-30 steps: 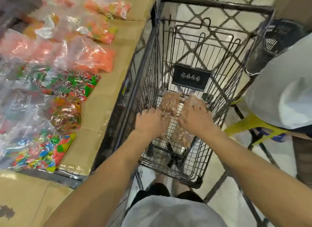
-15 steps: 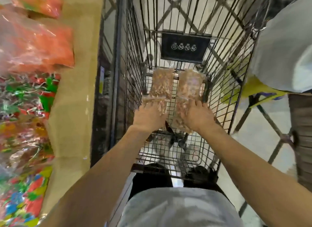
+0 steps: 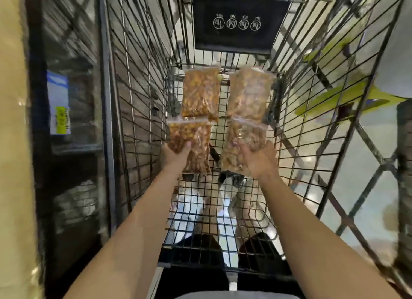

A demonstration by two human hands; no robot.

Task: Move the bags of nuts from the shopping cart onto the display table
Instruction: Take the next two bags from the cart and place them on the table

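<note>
Inside the shopping cart (image 3: 138,98), four clear bags of nuts are present, arranged in two rows of two. The far left bag (image 3: 200,91) and far right bag (image 3: 249,93) lie on the wire floor near the far wall. The left hand (image 3: 174,156) grasps the near left bag (image 3: 196,142), thumb across its face. The right hand (image 3: 258,160) grasps the near right bag (image 3: 243,147) at its lower right side. Each near bag's top edge overlaps the far bag beyond it. One black placard (image 3: 240,22) with four white symbols hangs above the bags. The cart's left wire wall stands between the bags and the tan surface (image 3: 11,120). One blurred yellow object (image 3: 334,98) shows through the right wall.
</note>
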